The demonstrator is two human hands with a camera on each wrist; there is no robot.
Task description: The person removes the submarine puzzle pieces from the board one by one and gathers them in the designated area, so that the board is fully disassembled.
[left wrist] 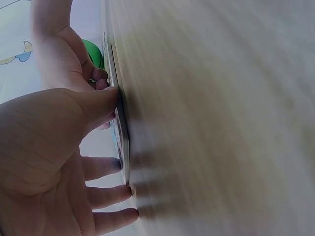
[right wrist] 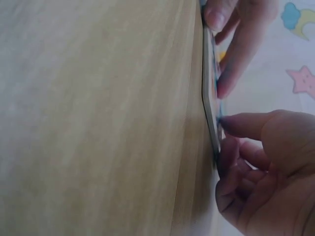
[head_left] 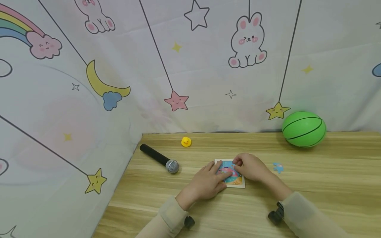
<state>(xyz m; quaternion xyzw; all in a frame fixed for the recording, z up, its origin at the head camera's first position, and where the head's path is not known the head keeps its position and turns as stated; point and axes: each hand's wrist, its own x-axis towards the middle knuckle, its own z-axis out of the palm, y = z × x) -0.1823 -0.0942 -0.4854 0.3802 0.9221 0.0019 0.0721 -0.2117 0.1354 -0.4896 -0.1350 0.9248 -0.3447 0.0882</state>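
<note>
A small jigsaw puzzle (head_left: 236, 186) with a pale frame and a blue, pink and orange picture lies flat on the table. My left hand (head_left: 205, 181) rests across its left side, fingers spread, with the index finger pressing on the picture and the thumb at the near edge. At the upper right corner, my right hand (head_left: 251, 167) pinches a puzzle piece between thumb and curled fingers, mostly hidden by them. In the right wrist view the thumb (right wrist: 246, 125) touches the board's top. A loose blue puzzle piece (head_left: 278, 167) lies to the right.
A black microphone (head_left: 157, 157) with a silver head lies left of the puzzle. Farther back sits a yellow rubber duck (head_left: 186, 142). The green ball (head_left: 303, 129) stands at the back right, against the patterned cloth backdrop (head_left: 208, 76).
</note>
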